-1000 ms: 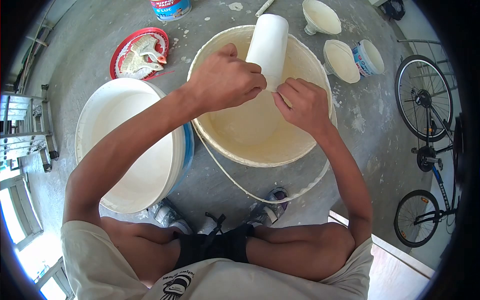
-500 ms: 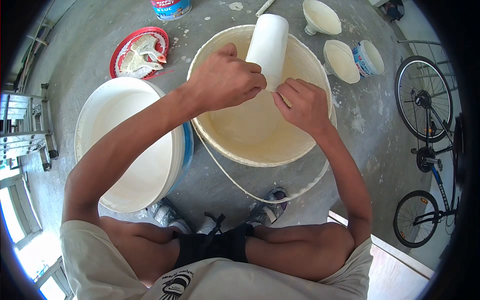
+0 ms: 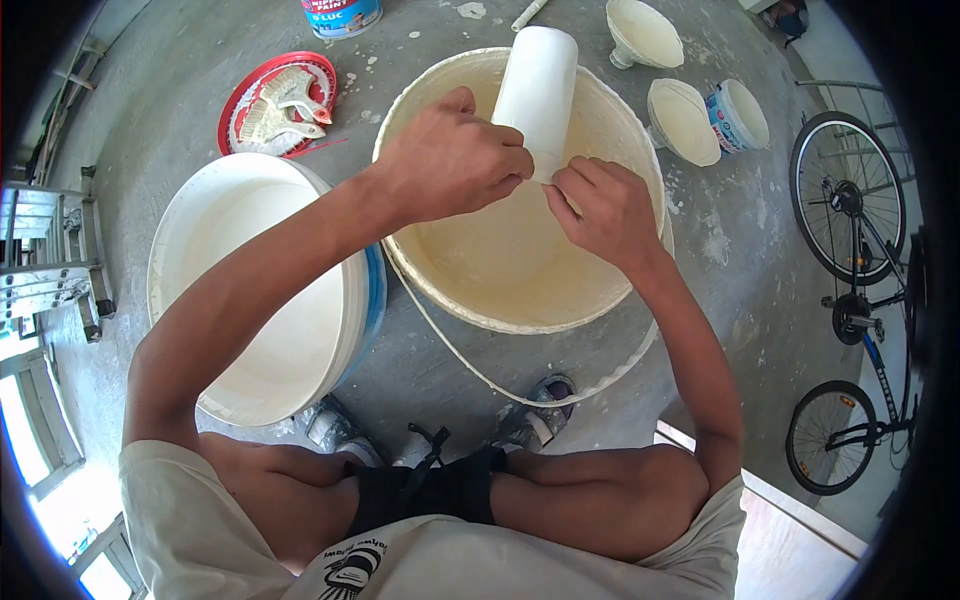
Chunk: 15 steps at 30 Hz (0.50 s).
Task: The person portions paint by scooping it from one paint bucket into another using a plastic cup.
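Note:
A smooth white cylinder point(image 3: 537, 85) slants over the far part of a large cream-crusted bucket point(image 3: 512, 325), its far end above the rim. The near end narrows to something thin and translucent, like a plastic wrapper. My left hand point(image 3: 460, 158) is closed in a fist, thumb and fingers pinching that near end from the left. From the right, my right hand point(image 3: 605, 205) pinches the same end between thumb and fingers. Only a small gap separates the two hands, and what exactly lies under the fingertips is partly hidden. Pale residue coats the bucket's inside.
A white bucket point(image 3: 165, 235) stands at left. Beyond it, a red lid point(image 3: 235, 110) bears paint-covered brushes point(image 3: 290, 100). A paint can point(image 3: 343, 18), cream-coated containers point(image 3: 640, 32) and a labelled tub point(image 3: 742, 115) sit farther off. A bicycle point(image 3: 870, 330) is at right, a ladder point(image 3: 50, 250) at left.

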### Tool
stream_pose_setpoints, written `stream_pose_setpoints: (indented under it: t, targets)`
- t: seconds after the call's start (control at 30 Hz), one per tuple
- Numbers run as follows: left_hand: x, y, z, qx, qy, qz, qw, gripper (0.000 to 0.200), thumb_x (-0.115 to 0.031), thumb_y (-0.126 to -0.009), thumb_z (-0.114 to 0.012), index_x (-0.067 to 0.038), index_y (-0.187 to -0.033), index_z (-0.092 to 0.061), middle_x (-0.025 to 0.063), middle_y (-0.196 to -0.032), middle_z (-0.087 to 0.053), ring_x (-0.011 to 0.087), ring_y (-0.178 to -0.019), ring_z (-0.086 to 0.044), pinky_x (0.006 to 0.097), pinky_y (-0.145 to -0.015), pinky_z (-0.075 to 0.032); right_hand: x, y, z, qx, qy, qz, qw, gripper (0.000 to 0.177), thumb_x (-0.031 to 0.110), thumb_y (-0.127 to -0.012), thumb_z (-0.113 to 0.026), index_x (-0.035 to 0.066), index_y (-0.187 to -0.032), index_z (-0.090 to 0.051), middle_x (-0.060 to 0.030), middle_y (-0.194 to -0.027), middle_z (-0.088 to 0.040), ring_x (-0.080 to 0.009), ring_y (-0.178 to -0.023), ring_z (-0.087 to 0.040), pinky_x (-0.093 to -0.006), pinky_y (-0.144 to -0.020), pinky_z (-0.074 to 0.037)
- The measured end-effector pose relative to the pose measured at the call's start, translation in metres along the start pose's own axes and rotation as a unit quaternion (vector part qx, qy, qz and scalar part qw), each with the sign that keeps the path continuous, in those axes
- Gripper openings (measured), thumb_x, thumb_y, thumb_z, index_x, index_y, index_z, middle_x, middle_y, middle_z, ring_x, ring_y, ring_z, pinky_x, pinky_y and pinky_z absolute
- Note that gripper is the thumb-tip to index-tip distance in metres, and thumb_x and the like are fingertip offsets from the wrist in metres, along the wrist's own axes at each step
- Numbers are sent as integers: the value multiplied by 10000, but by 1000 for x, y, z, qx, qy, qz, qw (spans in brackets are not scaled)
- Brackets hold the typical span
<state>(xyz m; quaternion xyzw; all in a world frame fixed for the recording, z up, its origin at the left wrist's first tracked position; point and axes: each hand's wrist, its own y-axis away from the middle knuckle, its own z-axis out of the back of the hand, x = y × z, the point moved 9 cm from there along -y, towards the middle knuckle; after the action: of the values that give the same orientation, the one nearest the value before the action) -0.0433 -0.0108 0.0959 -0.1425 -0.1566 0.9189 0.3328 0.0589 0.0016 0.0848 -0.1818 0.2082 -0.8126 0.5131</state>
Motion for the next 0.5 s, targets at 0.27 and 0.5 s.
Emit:
stream_pose_setpoints:
  t: [0.27,0.5]
  targets:
    - [-1,0,2,-8,0,-4,1000,80,-203,-803,-656,-146,-821,-708,-28,-753,-665,166,-628,-601,332,-750,-422,1,-1,1,-2,5,3,1000,137,98,-742,-691,82,-699,-562,-39,-635,-511,-193,-566,-555,-328,-510,-445]
    - [-1,0,2,2,-4,2,1000,84,-200,-814,-651,-142,-825,-710,-25,-762,-669,163,-632,-604,331,-758,-427,1,0,1,-3,2,0,1000,134,101,-743,-693,84,-706,-566,-36,-640,-512,-191,-567,-556,-329,-508,-451]
